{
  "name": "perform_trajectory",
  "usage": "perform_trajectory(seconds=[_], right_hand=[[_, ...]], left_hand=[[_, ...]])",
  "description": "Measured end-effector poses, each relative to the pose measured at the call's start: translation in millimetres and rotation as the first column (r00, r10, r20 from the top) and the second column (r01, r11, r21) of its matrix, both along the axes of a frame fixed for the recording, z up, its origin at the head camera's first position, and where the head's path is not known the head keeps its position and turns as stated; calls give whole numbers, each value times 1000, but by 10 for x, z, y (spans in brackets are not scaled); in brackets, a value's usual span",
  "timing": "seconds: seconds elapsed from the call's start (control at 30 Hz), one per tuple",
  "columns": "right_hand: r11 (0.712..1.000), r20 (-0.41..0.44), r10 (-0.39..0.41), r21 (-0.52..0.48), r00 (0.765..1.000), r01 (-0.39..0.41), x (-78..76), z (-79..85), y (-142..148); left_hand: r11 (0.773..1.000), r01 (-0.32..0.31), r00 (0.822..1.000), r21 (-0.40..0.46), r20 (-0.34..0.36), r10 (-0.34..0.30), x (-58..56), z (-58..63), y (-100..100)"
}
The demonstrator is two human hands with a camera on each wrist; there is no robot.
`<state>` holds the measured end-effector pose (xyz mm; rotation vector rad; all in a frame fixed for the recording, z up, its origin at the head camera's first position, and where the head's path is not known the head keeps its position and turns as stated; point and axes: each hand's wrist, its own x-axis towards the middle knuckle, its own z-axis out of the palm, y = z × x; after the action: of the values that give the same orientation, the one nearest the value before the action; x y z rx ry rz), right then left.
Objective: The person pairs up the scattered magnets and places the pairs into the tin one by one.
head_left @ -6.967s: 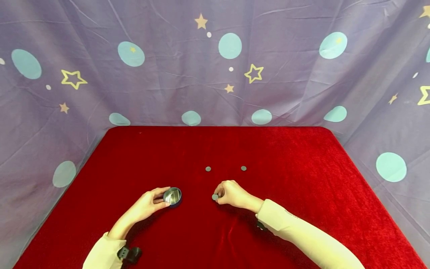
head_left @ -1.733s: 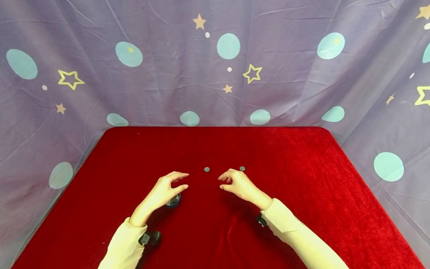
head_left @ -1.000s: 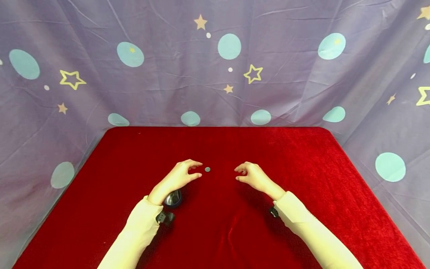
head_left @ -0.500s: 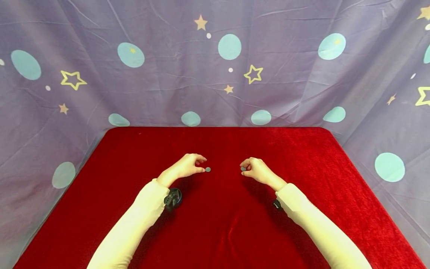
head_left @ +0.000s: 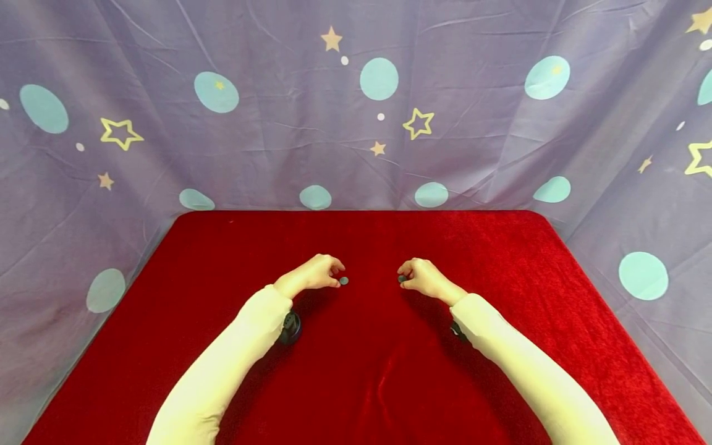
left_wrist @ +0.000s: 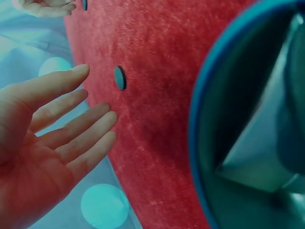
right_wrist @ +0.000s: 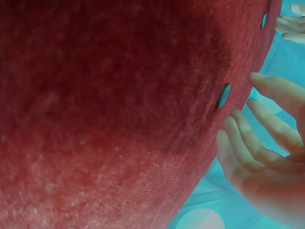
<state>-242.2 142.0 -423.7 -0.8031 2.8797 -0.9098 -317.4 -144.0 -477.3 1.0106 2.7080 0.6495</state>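
My left hand [head_left: 321,272] hovers at a small grey-green round disc [head_left: 344,280] on the red cloth, thumb nearest it. In the left wrist view the left hand's fingers [left_wrist: 86,129] are spread and hold nothing, and the disc [left_wrist: 120,78] lies just beyond the tips. My right hand [head_left: 424,276] is over a second disc [head_left: 402,279], thumb and fingers loosely parted around it. The right wrist view shows this disc [right_wrist: 224,96] flat on the cloth, apart from the relaxed fingers [right_wrist: 279,90]. A round blue-rimmed container [head_left: 292,329] with a shiny inside sits beneath my left wrist, partly hidden.
Red velvety cloth [head_left: 367,364] covers the table, slightly wrinkled near the front. A purple curtain [head_left: 311,117] with stars and dots hangs behind and along both sides. In the left wrist view the container's blue rim [left_wrist: 194,124] looms close at the right.
Earlier my left hand held the container and my right hand pinched a disc; that disc is now out of sight. Both hands have since moved forward to the two far discs.
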Motion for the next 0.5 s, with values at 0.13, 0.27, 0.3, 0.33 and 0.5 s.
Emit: perform_trajectory(seconds=[0.13,0.27,0.3,0.33,0.5], right_hand=[[1000,-7,-13,16,1000,13,-53,-58,6],[999,-9,-28,16,1000,29,-89,-104,18],[999,-4,-30,13,1000,30,-96,-113,22],[999,6,-32,5,999,32,-99,-120,25],[999,59,-38,-26,998,39,-114,-139,33]], left_hand=[[1000,5,999,-27,-31,-6,-570,-805,-147],[1000,12,999,17,-41,-11,-850,-1222,-234],[1000,9,999,13,-53,-8,-856,-1240,-232],[1000,-3,998,2,-68,3,-837,-1228,-211],[999,-27,998,-29,-56,26,-676,-966,-111]])
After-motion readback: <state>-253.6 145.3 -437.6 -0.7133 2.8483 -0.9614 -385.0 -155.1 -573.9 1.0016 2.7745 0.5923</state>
